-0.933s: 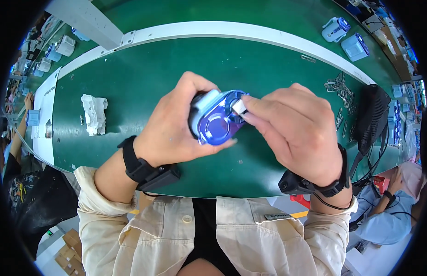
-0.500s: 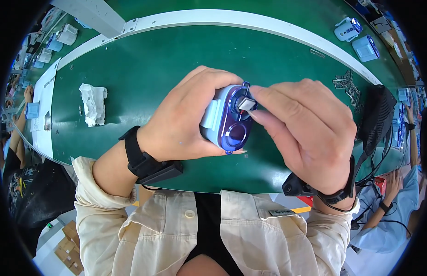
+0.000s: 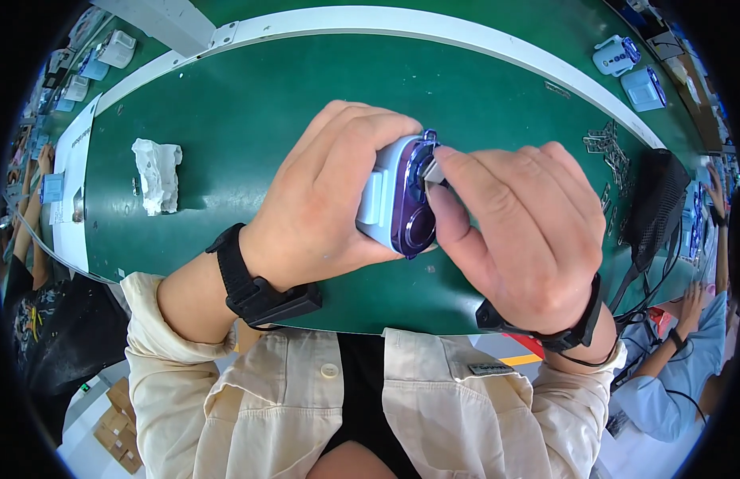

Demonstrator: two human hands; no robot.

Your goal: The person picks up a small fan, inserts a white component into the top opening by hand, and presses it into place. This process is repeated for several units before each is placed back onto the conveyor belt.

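Note:
My left hand [image 3: 326,199] wraps around a small pale-blue and purple plastic device [image 3: 398,203], held close above the green table [image 3: 250,112] with its glossy purple face turned to the right. My right hand [image 3: 517,227] pinches a small silvery metal piece [image 3: 432,172] against the upper edge of that purple face. Both wrists carry black straps. The far side of the device is hidden by my fingers.
A crumpled white cloth [image 3: 157,174] lies on the table at the left. Several small metal clips [image 3: 611,152] lie at the right, next to a black pouch [image 3: 657,203]. Two similar blue devices [image 3: 629,72] sit at the far right. Other people work at both sides.
I have raised the device closer to the camera and turned it from face-up to standing on edge. My right hand still presses the metal piece at its top.

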